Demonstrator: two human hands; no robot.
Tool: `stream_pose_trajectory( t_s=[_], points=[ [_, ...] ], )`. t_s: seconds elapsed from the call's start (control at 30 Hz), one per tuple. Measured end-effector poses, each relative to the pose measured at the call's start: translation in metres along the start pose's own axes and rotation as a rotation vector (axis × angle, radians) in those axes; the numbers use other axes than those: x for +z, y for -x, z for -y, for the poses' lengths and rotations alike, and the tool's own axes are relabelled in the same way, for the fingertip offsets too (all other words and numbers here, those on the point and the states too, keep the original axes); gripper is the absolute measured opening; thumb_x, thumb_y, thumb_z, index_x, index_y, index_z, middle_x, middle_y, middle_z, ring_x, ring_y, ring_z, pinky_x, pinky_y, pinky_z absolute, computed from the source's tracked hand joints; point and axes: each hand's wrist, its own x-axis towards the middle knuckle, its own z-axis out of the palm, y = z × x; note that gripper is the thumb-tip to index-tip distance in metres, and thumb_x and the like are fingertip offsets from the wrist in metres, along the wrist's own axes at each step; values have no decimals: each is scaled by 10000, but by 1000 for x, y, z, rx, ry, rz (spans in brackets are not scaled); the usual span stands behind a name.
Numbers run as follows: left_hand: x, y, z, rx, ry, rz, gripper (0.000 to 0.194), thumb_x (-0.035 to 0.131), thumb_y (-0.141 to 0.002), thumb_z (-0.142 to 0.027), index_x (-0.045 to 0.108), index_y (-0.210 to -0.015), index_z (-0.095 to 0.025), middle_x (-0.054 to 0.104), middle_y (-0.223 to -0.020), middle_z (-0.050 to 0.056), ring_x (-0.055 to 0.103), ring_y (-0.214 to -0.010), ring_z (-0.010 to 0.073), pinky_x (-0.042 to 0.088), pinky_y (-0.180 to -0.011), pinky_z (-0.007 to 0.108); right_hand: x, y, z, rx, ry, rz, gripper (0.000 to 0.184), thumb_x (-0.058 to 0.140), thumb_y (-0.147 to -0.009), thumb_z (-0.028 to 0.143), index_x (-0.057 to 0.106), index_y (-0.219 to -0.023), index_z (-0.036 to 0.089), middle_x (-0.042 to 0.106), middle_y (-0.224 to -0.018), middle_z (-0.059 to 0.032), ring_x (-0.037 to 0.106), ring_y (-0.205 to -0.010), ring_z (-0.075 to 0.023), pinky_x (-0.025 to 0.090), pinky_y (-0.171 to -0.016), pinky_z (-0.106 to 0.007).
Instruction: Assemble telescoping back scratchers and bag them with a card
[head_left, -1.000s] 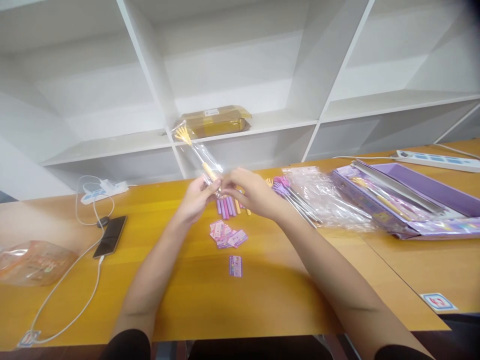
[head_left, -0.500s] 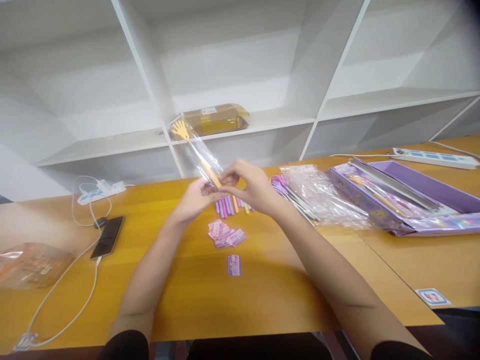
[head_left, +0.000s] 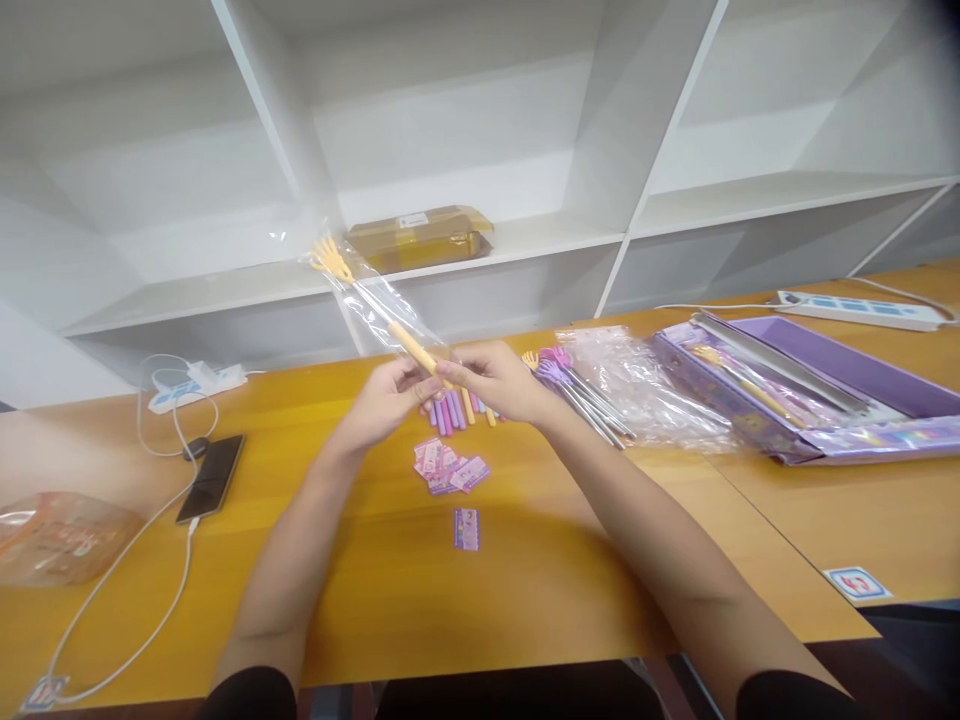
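Observation:
A yellow back scratcher [head_left: 411, 345] in a clear plastic sleeve [head_left: 375, 312] points up and to the left, its hand-shaped head farthest from me. My left hand [head_left: 386, 400] pinches the sleeve and handle end from the left. From the right, my right hand [head_left: 495, 382] grips the same end, thumb on top. Beneath my hands, several purple, pink and yellow handles [head_left: 448, 412] lie on the table, partly hidden. Closer to me are a small pile of pink and purple cards [head_left: 448, 466] and a single card [head_left: 466, 530].
Right of my hands lie metal rods with hand-shaped heads [head_left: 589, 395], clear plastic sleeves [head_left: 645, 390] and an open purple box [head_left: 795, 390]. On the left are a phone [head_left: 212, 478] with cables, a power strip [head_left: 199, 388] and an orange bag [head_left: 64, 537]. A taped parcel [head_left: 420, 240] sits on the shelf.
The sleeved back scratcher has shifted left and tilted flatter. My right hand's fingers have closed in over the handle end, nearer my left hand.

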Motion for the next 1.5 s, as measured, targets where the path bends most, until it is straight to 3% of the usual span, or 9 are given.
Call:
stream_pose_trajectory(
  t_s=[0.17, 0.27, 0.5, 0.87, 1.03, 1.13, 1.27, 1.37, 1.5],
  points=[
    [3, 3, -5, 65, 15, 25, 439, 896, -897, -395, 705, -1230, -181, 698, -876, 27, 668, -723, 133, 539, -607, 228, 4, 0, 1, -51, -241, 71, 605, 557, -1073, 674, 776, -848, 157, 768, -800, -38, 683, -795, -164, 506, -775, -277],
    [7, 6, -4, 110, 38, 12, 547, 863, -936, -341, 620, -1412, -231, 698, -950, 26, 693, -794, 132, 544, -626, 205, 9, 0, -1, -39, -391, 97, 621, 582, -1048, 712, 766, -839, 157, 762, -790, -51, 688, -772, -161, 512, -706, -262],
    [6, 9, 0, 154, 93, 29, 532, 851, -945, -335, 621, -1414, -238, 695, -906, 10, 689, -743, 124, 546, -613, 203, 23, 0, -13, 6, -647, 119, 621, 652, -1010, 718, 710, -798, 138, 407, -538, 86, 264, -468, -55, 217, -462, -227],
    [-1, 2, 6, 208, 90, 71, 463, 828, -965, -308, 681, -1398, -239, 726, -920, 35, 675, -722, 116, 509, -585, 195, 24, -1, -21, -72, -676, 177, 564, 590, -1083, 643, 699, -862, 135, 285, -589, 110, 239, -492, -62, 201, -481, -238],
    [-9, 2, 3, 173, 40, 69, 480, 839, -949, -354, 677, -1393, -266, 717, -913, 20, 654, -710, 120, 496, -590, 211, 12, 0, -14, -31, -435, 184, 561, 520, -1100, 664, 594, -820, 184, 428, -624, 80, 388, -518, -75, 333, -510, -225],
    [-16, -1, 1, 150, -86, -11, 442, 849, -932, -433, 718, -1317, -261, 709, -922, 26, 636, -737, 130, 486, -613, 224, 2, 0, -6, -24, -209, 203, 471, 530, -1125, 553, 650, -878, 170, 564, -711, 39, 517, -643, -100, 408, -626, -230],
    [-27, -10, 4, 215, -186, -306, 384, 792, -945, -583, 780, -1159, -263, 653, -883, 13, 529, -669, 113, 454, -608, 238, 6, -3, -7, -102, -3, 308, 316, 627, -1091, 354, 743, -868, 163, 665, -820, 3, 589, -780, -125, 431, -767, -252],
    [-32, -16, 5, 262, -170, -456, 397, 796, -923, -621, 778, -1105, -269, 623, -853, 6, 548, -691, 126, 470, -629, 245, 26, -3, -19, -153, 86, 442, 167, 723, -1031, 243, 814, -919, 160, 728, -888, -16, 630, -826, -131, 440, -820, -255],
    [-31, -17, 3, 265, -90, -519, 391, 880, -850, -591, 744, -975, -246, 618, -795, -13, 568, -652, 116, 500, -626, 246, 63, -1, -37, -88, 86, 635, 120, 772, -999, 196, 860, -1027, 120, 796, -1020, -74, 672, -865, -135, 462, -816, -240]
  ],
)
